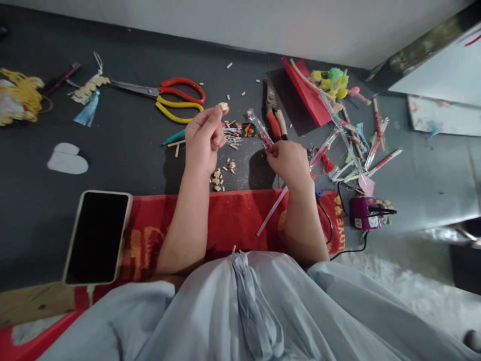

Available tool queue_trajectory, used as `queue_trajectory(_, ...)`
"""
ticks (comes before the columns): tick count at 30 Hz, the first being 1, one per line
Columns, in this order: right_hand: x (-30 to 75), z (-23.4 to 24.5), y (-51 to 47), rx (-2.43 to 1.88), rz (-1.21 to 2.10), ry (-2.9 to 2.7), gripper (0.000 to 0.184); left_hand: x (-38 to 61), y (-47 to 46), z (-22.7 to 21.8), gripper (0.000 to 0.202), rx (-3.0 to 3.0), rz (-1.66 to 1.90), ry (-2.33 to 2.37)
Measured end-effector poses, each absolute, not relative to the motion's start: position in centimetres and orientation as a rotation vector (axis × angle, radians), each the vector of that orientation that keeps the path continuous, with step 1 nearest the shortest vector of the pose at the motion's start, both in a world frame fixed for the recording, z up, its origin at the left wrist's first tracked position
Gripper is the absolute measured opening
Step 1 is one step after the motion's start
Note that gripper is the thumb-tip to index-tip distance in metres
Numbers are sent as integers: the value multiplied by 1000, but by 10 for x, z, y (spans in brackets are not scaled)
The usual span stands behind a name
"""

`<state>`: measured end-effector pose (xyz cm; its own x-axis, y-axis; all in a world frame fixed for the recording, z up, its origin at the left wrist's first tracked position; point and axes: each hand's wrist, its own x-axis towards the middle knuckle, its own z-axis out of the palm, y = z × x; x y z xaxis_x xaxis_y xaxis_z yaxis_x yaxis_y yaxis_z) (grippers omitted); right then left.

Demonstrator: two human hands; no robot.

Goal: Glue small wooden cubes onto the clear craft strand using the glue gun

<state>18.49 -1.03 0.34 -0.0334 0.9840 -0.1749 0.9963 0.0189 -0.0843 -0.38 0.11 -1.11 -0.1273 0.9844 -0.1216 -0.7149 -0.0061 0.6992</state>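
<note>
My left hand is raised over the table, thumb and fingers pinching a small cream-coloured piece. Beneath it lie a bunch of thin white pins and a teal pen-like tool. My right hand is closed, its fingertips at the lower end of a clear plastic sleeve with red inside; whatever they grip is hidden. Just beyond it are pliers with red and white handles. A pale translucent straw passes under my right wrist. Small cream bits lie between my forearms.
Scissors with red and yellow handles lie far left of centre. A phone rests on the left, partly over a red towel. At right are a red packet, several wrapped sticks and a purple plug adapter with cables.
</note>
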Motion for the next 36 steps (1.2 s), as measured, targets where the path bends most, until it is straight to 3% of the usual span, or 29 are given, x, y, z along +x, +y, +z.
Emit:
queue_trajectory(5,192,13,-16,2157,-522,2352,17,-4,4,-15,33,522,1503,771)
queue_trajectory(11,186,30,-20,1968,-1490,2692,13,-2,2,-11,28,488,1502,818)
queue_trajectory(14,178,34,-19,1831,-1734,2770,12,-2,1,-10,26,494,1508,812)
queue_trajectory(29,161,35,0,1915,-1834,2929,16,2,-5,-4,17,540,1287,849)
queue_trajectory(36,153,42,5,1910,-1699,3056,3,2,-3,-7,19,630,1326,845)
